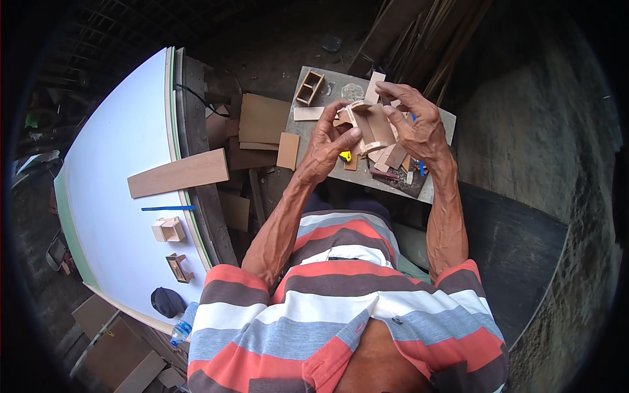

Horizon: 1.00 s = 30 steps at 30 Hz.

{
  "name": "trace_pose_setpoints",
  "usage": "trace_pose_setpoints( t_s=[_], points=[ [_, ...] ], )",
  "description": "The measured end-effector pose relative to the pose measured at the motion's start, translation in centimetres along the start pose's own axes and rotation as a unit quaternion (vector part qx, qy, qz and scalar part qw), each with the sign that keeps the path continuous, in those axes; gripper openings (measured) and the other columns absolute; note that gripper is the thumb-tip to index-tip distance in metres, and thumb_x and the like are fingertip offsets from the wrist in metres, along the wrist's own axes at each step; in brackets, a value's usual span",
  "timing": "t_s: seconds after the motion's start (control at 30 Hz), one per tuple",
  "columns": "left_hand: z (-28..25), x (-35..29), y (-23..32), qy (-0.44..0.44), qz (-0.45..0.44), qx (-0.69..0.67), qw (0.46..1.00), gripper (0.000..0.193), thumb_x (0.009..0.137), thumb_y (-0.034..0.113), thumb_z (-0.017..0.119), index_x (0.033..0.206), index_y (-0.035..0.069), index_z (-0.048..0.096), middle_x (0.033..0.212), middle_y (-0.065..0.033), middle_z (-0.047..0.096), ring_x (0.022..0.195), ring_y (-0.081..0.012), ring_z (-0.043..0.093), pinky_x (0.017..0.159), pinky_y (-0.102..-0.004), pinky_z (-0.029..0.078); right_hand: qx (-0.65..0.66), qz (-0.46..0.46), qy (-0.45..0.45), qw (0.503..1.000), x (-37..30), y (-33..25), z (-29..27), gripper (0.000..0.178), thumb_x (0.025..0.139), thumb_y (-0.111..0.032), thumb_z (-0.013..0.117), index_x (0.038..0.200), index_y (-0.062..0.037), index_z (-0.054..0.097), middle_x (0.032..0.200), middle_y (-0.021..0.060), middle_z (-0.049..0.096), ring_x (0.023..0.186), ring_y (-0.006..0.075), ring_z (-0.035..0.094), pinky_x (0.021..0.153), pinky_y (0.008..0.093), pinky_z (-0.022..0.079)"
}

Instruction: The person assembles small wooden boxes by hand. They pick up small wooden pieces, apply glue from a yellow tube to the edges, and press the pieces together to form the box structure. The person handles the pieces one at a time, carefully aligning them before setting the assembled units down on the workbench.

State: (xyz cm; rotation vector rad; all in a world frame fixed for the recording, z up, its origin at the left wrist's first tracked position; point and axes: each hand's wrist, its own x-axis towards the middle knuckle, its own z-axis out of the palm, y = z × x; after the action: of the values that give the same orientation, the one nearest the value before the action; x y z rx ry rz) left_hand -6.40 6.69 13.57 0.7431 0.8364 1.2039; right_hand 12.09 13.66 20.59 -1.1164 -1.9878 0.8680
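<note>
Wooden piece point(379, 124): raised above the counter point(335, 76), over its middle, tilted; a thin brown panel with pale, curved strips at two of its ends.
Left hand point(329, 141): my fingers are closed narrowly on the piece's left side, at its pale edge.
Right hand point(418, 128): my thumb and forefinger stand wide apart by the piece's right side; whether they touch it, I cannot tell.
Pressure: I judge a light, even hold on the firm edge best, since a thin panel could flex or a joint shift if squeezed.
Angle: turning the hollow side toward my eyes should make it easier to judge whether the pale strips sit square.
Far left corner: a small wooden box point(310, 88) with two compartments lies near it on the counter.
Near edge: a small yellow object point(345, 156), a red-handled tool point(384, 175) and wood offcuts point(394, 157) lie near it; keeping my wrists above them seems wise.
</note>
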Motion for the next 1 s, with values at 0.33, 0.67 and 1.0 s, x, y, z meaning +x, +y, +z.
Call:
trace_pose_setpoints(
  t_s=[0.33, 0.67, 1.0],
  points=[
    [1.2, 0.6, 0.6, 0.06, -0.106, -0.11, 0.986, 0.045, 0.095, 0.02, 0.058, 0.133, 0.008, 0.038, 0.115, -0.0124, 0.059, 0.09, -0.0203, 0.068, 0.076, -0.0344, 0.061, 0.068, -0.008, -0.11, 0.992, -2.1, -0.6, -1.0, 0.032, 0.075, -0.001, 0.067, 0.106, -0.0045, 0.07, 0.1, 0.0116, 0.071, 0.093, 0.0228, 0.065, 0.085, 0.0341, 0.051],
    [1.1, 0.1, 0.4, 0.078, -0.135, -0.132, 0.979, 0.045, 0.093, 0.023, 0.059, 0.131, 0.007, 0.041, 0.119, -0.0109, 0.058, 0.092, -0.0203, 0.069, 0.078, -0.0365, 0.061, 0.109, 0.046, -0.119, 0.986, -2.3, 0.0, 0.0, 0.029, 0.077, 0.001, 0.069, 0.105, -0.0063, 0.072, 0.095, 0.0101, 0.072, 0.084, 0.0175, 0.068, 0.078, 0.0296, 0.055],
    [0.7, 0.0, 0.8, 0.057, -0.131, -0.137, 0.98, 0.046, 0.093, 0.024, 0.059, 0.131, 0.007, 0.041, 0.118, -0.0108, 0.058, 0.093, -0.0203, 0.068, 0.077, -0.0367, 0.061, 0.108, 0.04, -0.132, 0.985, -1.9, -0.4, 0.0, 0.032, 0.075, 0.0, 0.071, 0.107, -0.0041, 0.071, 0.096, 0.0126, 0.071, 0.085, 0.0203, 0.069, 0.078, 0.0302, 0.056]
  ],
)
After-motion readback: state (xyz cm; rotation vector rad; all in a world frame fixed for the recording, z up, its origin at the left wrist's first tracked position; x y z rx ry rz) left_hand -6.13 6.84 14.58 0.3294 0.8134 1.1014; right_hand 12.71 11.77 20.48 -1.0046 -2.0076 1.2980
